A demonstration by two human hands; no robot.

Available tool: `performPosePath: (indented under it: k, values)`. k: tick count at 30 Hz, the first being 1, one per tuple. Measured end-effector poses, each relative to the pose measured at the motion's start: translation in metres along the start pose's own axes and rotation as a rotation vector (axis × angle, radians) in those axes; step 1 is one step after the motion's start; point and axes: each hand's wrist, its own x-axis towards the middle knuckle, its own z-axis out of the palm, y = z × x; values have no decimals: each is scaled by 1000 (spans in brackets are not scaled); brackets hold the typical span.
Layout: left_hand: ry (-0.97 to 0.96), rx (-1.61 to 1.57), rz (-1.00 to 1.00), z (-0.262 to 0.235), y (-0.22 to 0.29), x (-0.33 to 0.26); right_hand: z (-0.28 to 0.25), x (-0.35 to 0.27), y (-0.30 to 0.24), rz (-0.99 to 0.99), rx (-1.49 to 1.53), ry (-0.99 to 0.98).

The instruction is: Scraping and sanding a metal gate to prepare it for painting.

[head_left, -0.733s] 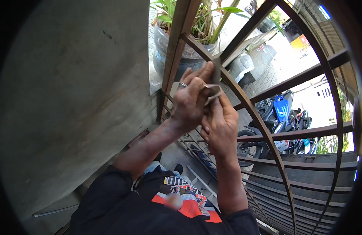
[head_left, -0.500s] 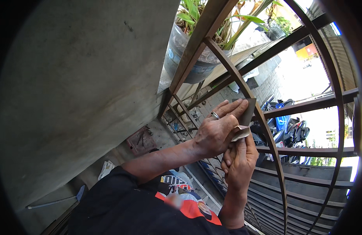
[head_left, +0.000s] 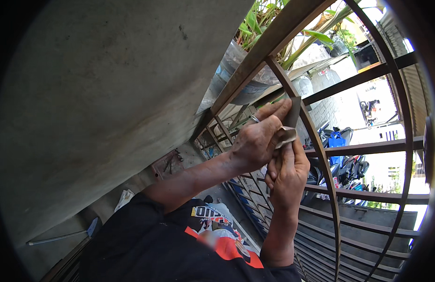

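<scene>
A piece of sandpaper (head_left: pixel 295 111), dark grey with a pale tan back, lies against a curved brown metal bar (head_left: pixel 317 141) of a grille. My left hand (head_left: pixel 255 143), wearing a ring, presses its fingers along the upper part of the sheet. Just below, my right hand (head_left: pixel 290 176) pinches the folded lower end between thumb and fingers. The two hands are close together and touching or nearly so. The stretch of bar behind the sheet is hidden.
A concrete wall (head_left: pixel 109 84) rises on the left. Beyond the grille hang potted plants (head_left: pixel 255 28) in a clear plastic container (head_left: pixel 234 58), and motorcycles (head_left: pixel 344 164) stand outside. A reddish tray (head_left: pixel 168 164) and a white-handled tool (head_left: pixel 59 237) lie low at left.
Both hands have moved upward along the curved bar with the sandpaper, closer to its joint with the thick slanted beam. The view has shifted slightly. Their hold looks the same.
</scene>
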Motion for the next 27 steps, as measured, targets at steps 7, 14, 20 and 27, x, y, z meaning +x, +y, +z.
performPosePath:
  k: [7, 14, 20, 27]
  values:
    - [152, -51, -171, -29, -32, 27, 45, 42, -6, 16, 81, -111]
    - [121, -80, -183, -23, -17, 27, 33, 45, -20, 52, -54, -102]
    - [132, -35, -254, -24, -7, 20, 27, 46, -19, 106, -20, -189]
    - [121, 16, -343, -33, -18, 29, 39, 58, -17, 113, -58, -263]
